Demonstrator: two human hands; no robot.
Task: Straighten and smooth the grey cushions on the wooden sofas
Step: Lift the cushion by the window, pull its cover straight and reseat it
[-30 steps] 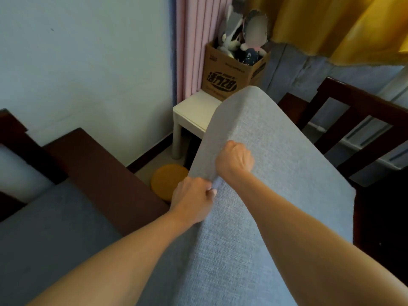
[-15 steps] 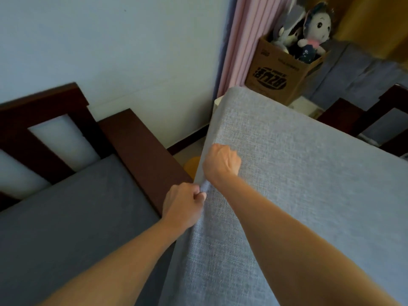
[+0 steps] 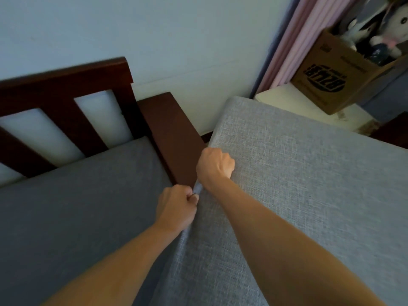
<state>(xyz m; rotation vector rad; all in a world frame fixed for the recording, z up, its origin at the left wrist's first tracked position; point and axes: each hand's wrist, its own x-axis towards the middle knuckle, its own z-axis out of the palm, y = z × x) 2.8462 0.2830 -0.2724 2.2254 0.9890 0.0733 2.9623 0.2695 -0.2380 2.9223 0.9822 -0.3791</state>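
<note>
A large light grey cushion fills the right half of the view, raised and tilted with its left edge toward me. My left hand pinches a fold of the cover fabric along that left edge. Just beyond it, my right hand grips the same edge with curled fingers. A darker grey seat cushion lies flat on the wooden sofa at the left. The sofa's dark armrest runs between the two cushions.
A white side table stands in the corner at the upper right, carrying a cardboard box with plush toys in it. Pink curtains hang beside it. A pale wall lies behind the sofa.
The view has swung left and the held cushion has come over toward the left sofa's armrest. Both hands keep their hold on the cushion's left edge.
</note>
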